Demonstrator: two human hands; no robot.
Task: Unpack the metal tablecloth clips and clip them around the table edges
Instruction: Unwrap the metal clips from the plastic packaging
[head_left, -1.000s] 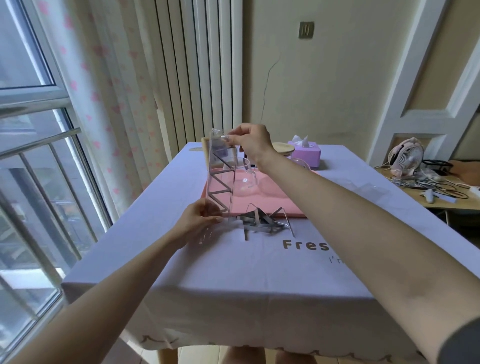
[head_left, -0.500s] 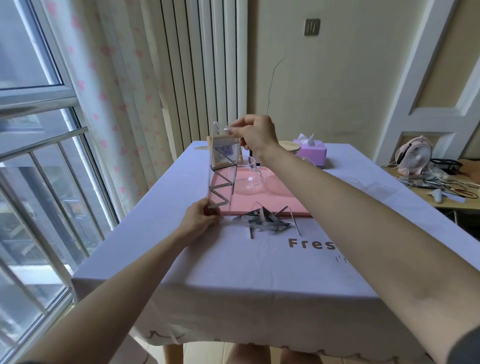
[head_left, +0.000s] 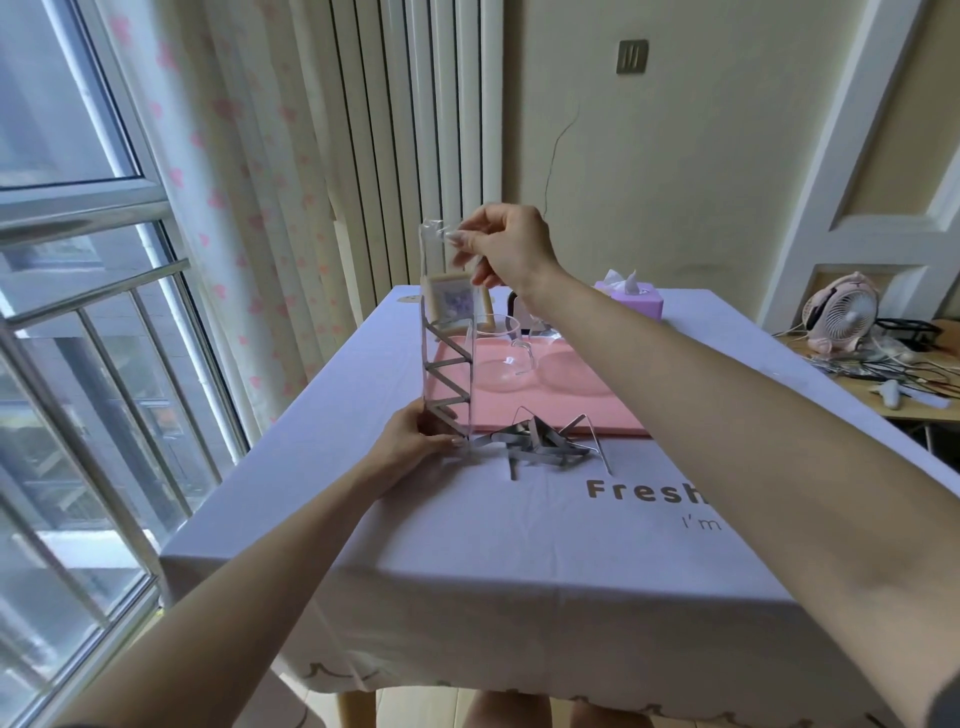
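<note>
A: Where are the clips?

B: In two lots. A loose heap of metal tablecloth clips (head_left: 540, 444) lies on the lilac tablecloth (head_left: 519, 571), just in front of the near edge of the pink tray (head_left: 571, 400). The others sit stacked in a zigzag inside a clear plastic sleeve (head_left: 447, 364), which stands upright at the tray's near-left corner.

A: And the person's hands?

B: The right hand (head_left: 506, 249) pinches the sleeve's top end between thumb and fingertips, high above the tray. The left hand (head_left: 415, 441) grips the bottom end with curled fingers, down at cloth level by that same corner.

A: Why hold it that way?

B: Probably to let weight do the work. With the sleeve on end, the clips can slide down and out beside the heap. The lower hand seems to steady the mouth and aim it. Whether that mouth is fully open cannot be made out.

A: How far along is the person?

B: Early, by the look of it. Several clips are not yet out of the sleeve, and no clip shows on any table edge in view.

A: Any risk?

B: A glass jug (head_left: 498, 364) stands on the tray just behind the sleeve. Springy metal tumbling out could skid towards it, so a gentle shake would suit better than a hard one.
</note>
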